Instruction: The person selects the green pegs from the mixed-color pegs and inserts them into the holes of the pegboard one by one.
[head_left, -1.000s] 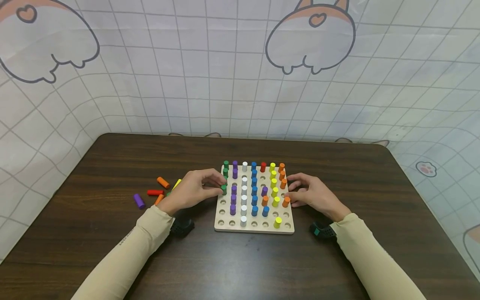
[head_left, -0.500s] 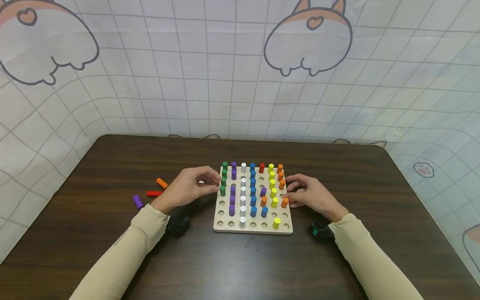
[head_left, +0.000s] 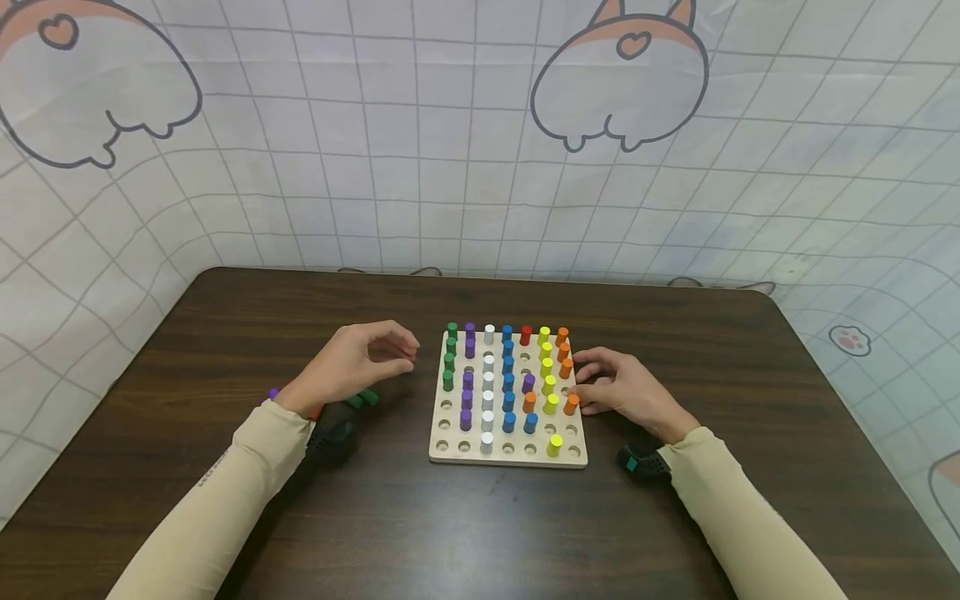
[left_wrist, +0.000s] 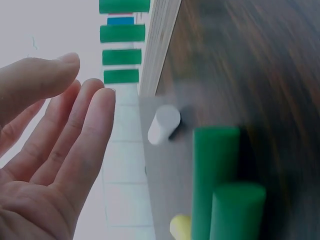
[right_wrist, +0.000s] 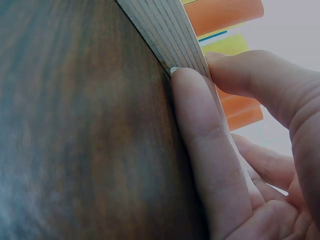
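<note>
A pale wooden pegboard (head_left: 507,457) lies on the dark table, with columns of upright coloured pegs in its holes. Several green pegs (head_left: 447,381) stand along its left edge. My left hand (head_left: 351,362) hovers left of the board, fingers loosely bent, thumb apart, nothing between them. Loose green pegs (left_wrist: 216,185) lie on the table below that hand. My right hand (head_left: 626,392) holds the board's right edge: in the right wrist view the thumb lies at the top edge and the index finger (right_wrist: 202,130) along the side. Orange pegs (head_left: 572,405) stand close to that thumb.
Beyond the green pegs, the left wrist view has a loose white peg (left_wrist: 164,125) and part of a yellow one (left_wrist: 181,227). A purple peg (head_left: 273,392) peeks out behind my left wrist. A patterned cloth (head_left: 450,167) hangs behind the table (head_left: 675,333).
My left hand has let go of a green peg at the board's left column and moved left, over the loose pegs. My right hand stays at the right edge.
</note>
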